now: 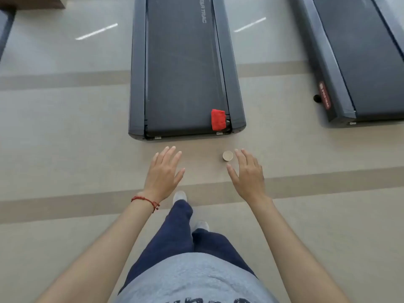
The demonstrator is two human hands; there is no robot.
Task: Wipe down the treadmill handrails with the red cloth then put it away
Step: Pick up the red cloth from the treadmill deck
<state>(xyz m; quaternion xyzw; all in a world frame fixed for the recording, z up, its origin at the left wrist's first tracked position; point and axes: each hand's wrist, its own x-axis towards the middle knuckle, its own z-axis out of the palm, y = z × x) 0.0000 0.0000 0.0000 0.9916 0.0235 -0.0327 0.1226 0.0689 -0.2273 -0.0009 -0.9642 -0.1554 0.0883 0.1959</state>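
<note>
A folded red cloth lies on the rear right corner of the dark treadmill deck straight ahead. Its handrails are out of view. My left hand and my right hand are stretched out over the floor just short of the treadmill's end, both with fingers spread and holding nothing. The right hand is below and slightly right of the cloth. A red string bracelet sits on my left wrist.
A small paper cup stands on the floor beside my right hand's fingertips. A second treadmill lies to the right, and the edge of another at far left. Beige striped floor surrounds them. My legs and shoes are below.
</note>
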